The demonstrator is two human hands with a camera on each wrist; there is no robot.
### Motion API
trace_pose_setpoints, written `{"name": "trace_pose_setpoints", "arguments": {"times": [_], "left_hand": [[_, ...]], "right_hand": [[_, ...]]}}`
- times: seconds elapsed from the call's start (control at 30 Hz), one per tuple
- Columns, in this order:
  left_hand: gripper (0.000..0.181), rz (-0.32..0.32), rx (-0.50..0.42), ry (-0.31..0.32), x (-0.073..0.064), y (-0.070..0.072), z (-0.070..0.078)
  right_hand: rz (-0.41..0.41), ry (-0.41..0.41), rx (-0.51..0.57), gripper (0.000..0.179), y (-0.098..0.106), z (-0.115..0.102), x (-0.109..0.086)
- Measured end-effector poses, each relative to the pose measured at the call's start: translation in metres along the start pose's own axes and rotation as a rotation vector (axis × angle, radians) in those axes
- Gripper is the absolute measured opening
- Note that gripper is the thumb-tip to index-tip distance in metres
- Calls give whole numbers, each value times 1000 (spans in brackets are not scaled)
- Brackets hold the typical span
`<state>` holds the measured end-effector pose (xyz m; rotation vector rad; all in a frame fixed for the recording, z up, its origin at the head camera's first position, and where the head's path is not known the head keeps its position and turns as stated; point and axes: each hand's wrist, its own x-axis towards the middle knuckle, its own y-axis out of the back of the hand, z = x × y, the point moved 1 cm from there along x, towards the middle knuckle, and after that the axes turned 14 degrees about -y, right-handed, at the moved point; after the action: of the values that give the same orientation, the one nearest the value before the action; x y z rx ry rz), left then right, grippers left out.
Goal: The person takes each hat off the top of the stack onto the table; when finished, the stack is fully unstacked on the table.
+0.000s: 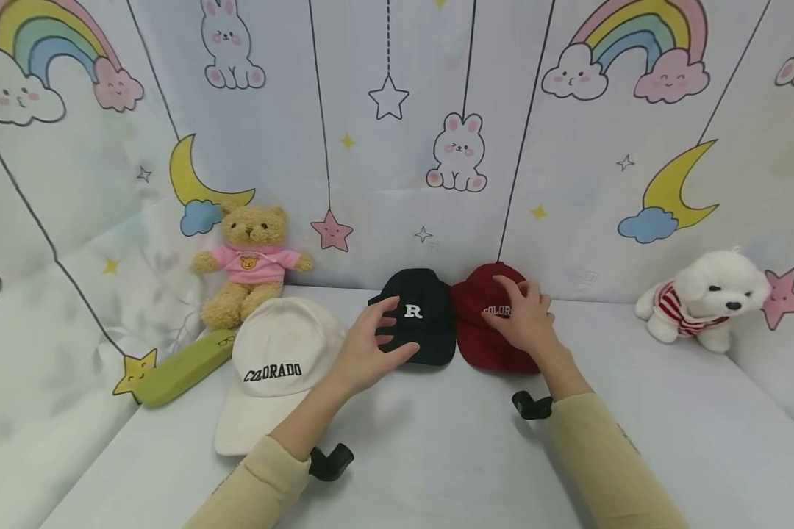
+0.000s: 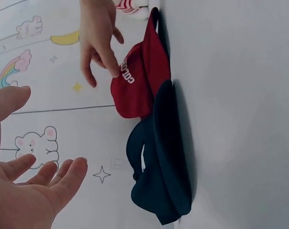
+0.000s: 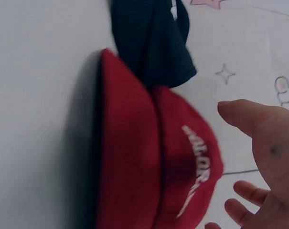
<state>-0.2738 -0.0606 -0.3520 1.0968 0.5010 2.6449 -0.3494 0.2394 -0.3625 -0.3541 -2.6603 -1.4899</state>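
A dark navy cap [image 1: 430, 334] with a white R stands side by side with a dark red cap [image 1: 483, 345] at the back of the table. My left hand [image 1: 370, 349] hovers in front of the navy cap, fingers spread and holding nothing. Over the red cap's crown is my right hand [image 1: 528, 317], its thumb and fingers apart; in the right wrist view a gap shows between the hand [image 3: 278, 152] and the red cap [image 3: 134, 167]. A white cap [image 1: 284, 353] lettered COLORADO lies left of my left hand, partly behind that forearm.
At the back left a teddy bear [image 1: 248, 257] in a pink top sits behind a long green plush [image 1: 188, 367]. A white toy dog [image 1: 701, 297] in a striped shirt stands at the right. Behind the white table [image 1: 463, 470] hangs a printed cloth wall [image 1: 384, 169].
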Motion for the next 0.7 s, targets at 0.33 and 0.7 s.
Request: {"name": "trace_pose_setpoints", "arguments": {"times": [0.33, 0.7], "left_hand": [[78, 4, 20, 18, -1, 17, 4], [79, 16, 66, 6, -12, 42, 5]], "right_hand": [[9, 76, 57, 72, 5, -40, -8], [5, 158, 146, 70, -9, -71, -19]]}}
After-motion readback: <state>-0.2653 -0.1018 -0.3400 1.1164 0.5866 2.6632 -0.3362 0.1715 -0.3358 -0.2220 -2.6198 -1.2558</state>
